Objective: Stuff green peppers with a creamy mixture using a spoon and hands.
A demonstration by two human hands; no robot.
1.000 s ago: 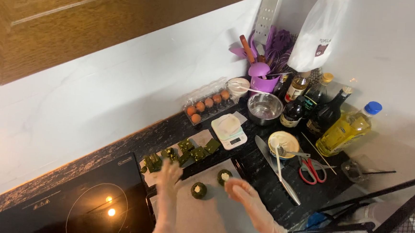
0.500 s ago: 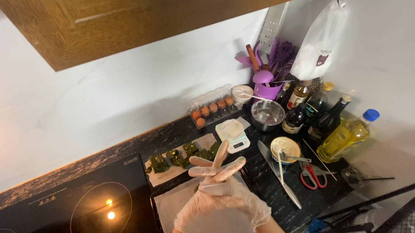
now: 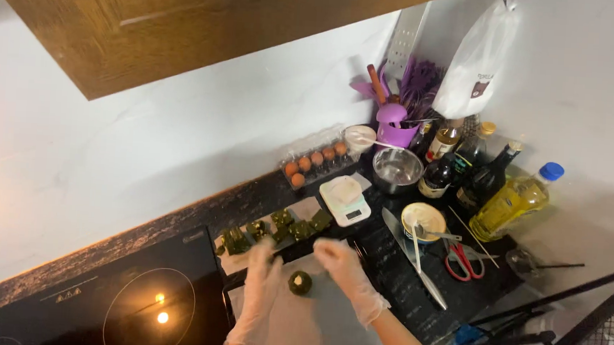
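Observation:
Both my hands wear thin clear gloves over a pale sheet [image 3: 290,328] on the dark counter. My left hand [image 3: 262,269] reaches toward a row of several dark green cubes [image 3: 275,229] lying on a white paper behind the sheet. My right hand [image 3: 341,260] hovers with curled fingers just right of a round dark green piece with a pale centre [image 3: 300,283] resting on the sheet. Motion blur hides whether either hand holds anything.
A white kitchen scale [image 3: 346,198], an egg carton [image 3: 313,162], a steel bowl [image 3: 397,169], a small dish with a spoon [image 3: 423,220], a long knife [image 3: 415,261], red scissors [image 3: 464,259] and several bottles [image 3: 484,178] crowd the right. An induction hob [image 3: 135,304] lies left.
The hands, raised together before the camera half a second ago, have dropped apart to the sheet. One second ago two round pieces lay on the sheet; only one shows now.

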